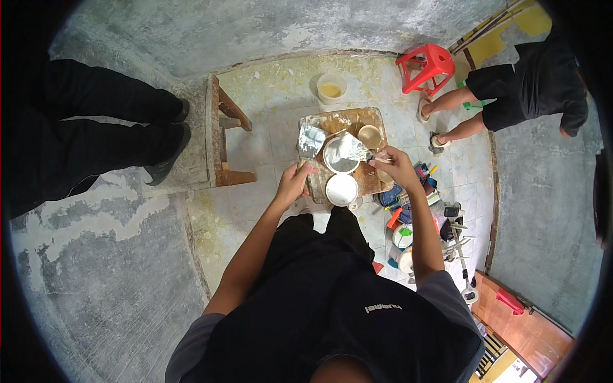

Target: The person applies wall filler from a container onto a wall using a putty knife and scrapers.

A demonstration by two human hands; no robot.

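My left hand (294,184) is closed around the handle of a wide putty knife (311,142), its broad blade smeared with pale paste. My right hand (397,168) grips a second putty knife (352,149), whose wide blade, coated in white, reaches over a round white-rimmed tub (340,168). Both tools are above a worn wooden-topped stand (338,119). Nearer to me, a round white container (341,190) sits at the stand's front edge. A small beige bowl (370,136) rests at its far right. What lies inside the tub is partly hidden by the right blade.
Beyond the stand is a pale bucket (331,89) with yellowish contents. A red plastic stool (428,67) stands by the far wall. One person in black (527,86) is at the right; another's dark-trousered legs (108,127) are on a wooden bench (223,137). Assorted tools (402,236) crowd the right floor.
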